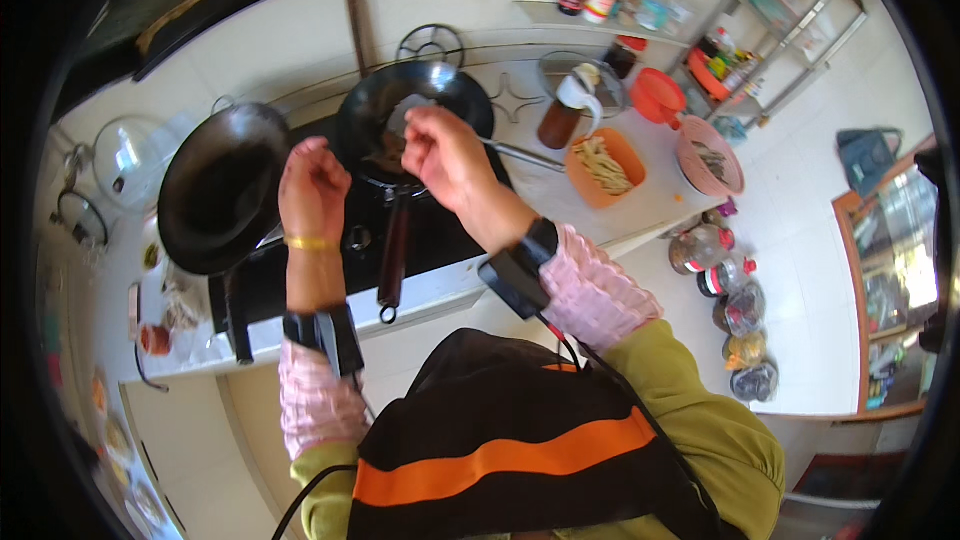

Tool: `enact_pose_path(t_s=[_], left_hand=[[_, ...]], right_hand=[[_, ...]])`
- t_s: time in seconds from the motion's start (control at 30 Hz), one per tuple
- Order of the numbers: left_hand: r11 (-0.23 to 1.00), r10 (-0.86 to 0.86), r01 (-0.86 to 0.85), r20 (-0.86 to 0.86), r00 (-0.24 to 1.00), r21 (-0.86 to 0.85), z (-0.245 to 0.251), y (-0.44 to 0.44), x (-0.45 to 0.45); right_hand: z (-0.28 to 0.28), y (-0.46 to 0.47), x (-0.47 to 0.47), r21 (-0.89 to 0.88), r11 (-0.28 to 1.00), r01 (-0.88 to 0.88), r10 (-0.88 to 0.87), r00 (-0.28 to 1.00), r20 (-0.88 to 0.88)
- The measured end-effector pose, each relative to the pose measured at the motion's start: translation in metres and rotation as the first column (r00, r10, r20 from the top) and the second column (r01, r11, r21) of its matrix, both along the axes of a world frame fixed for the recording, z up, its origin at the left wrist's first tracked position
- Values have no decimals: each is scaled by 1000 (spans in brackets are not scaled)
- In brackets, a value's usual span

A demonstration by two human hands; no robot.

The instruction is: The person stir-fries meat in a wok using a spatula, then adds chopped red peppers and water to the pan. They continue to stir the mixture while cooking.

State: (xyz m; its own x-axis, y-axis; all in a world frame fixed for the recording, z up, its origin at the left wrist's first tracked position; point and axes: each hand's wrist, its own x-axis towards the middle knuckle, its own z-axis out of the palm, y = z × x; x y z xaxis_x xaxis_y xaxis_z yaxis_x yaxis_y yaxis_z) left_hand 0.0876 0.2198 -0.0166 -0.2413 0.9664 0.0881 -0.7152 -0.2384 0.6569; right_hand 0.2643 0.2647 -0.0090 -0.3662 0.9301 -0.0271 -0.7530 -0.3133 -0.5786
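My left hand (313,191), fingers curled, is held up between two dark woks over the black gas stove (442,229). Whether it holds anything is hidden. My right hand (446,157), also with curled fingers, is over the right wok (469,101); no object shows clearly in it. Behind my fingers, this wok holds a metal spatula whose handle (525,156) reaches out over the counter, and some brownish food (386,154). The other wok (225,187) is at the left, and its inside looks dark.
An orange container of pale strips (604,165), a pink colander (712,157), a red strainer (658,95) and a jug of brown liquid (564,120) stand on the right counter. A glass lid (131,165) lies left. The right wok's handle (394,255) points towards me.
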Motion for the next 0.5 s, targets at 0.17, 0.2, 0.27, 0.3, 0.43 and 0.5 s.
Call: enact_pose_path(t_s=[0.17, 0.2, 0.27, 0.3, 0.43, 0.5], left_hand=[[936, -218, 345, -649, 729, 73, 4, -56, 87], [922, -162, 375, -779, 605, 99, 3, -63, 100], [898, -227, 426, -718, 658, 106, -3, -72, 124], [899, -229, 420, -678, 698, 128, -5, -73, 131], [886, 73, 307, -761, 645, 346, -11, -71, 143], [884, 123, 265, -739, 663, 385, -13, -77, 149]], right_hand=[[18, 64, 37, -211, 950, 232, -282, 926, -249], [19, 68, 41, -258, 932, 254, -326, 898, -294], [22, 69, 44, -267, 930, 251, -334, 882, -334], [23, 67, 45, -268, 926, 267, -351, 869, -350], [23, 54, 43, -241, 860, 450, -475, 878, -58], [16, 49, 41, -75, 834, 546, -538, 836, 110]])
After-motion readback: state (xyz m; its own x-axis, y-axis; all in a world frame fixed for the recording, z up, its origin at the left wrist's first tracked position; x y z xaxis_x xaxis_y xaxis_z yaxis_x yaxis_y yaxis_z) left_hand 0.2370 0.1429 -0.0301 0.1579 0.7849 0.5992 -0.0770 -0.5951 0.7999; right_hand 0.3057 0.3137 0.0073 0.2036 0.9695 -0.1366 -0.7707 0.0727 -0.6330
